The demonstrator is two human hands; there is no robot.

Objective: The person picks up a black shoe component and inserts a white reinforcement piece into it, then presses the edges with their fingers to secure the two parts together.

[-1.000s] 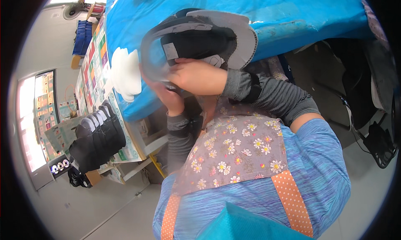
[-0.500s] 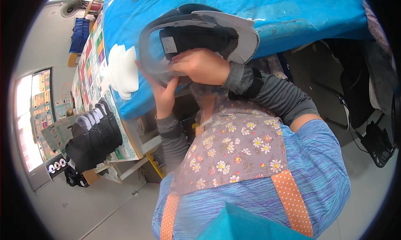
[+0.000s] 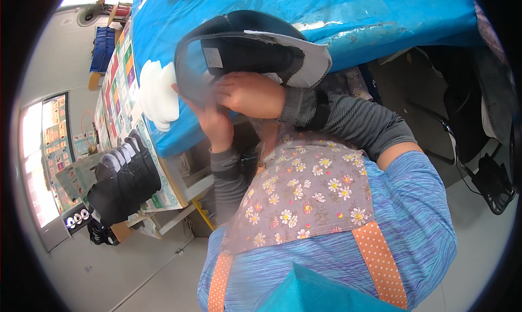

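Both my hands are at a black shoe upper [image 3: 244, 25] with a pale lining, held at the near edge of the blue-covered table. A small white label [image 3: 213, 57] shows on its dark inside. My left hand [image 3: 213, 122] grips the rim at the left end, some of its fingers hidden behind the piece. Across the near rim, my right hand [image 3: 250, 94] has its fingers bent and closed on the edge, close to the left hand's fingers. That left end and the fingertips are blurred, so the exact grip there is hard to make out.
White shoe-shaped pads [image 3: 159, 94] lie in a stack left of the upper on the blue table cover [image 3: 380, 18]. Further left, several black shoe pieces [image 3: 125, 181] with grey linings stand bundled beside a patterned board. A black chair-like frame [image 3: 492, 184] stands at right.
The upper and my right hand have shifted slightly left. My right fingers have moved in closer to my left hand at the rim.
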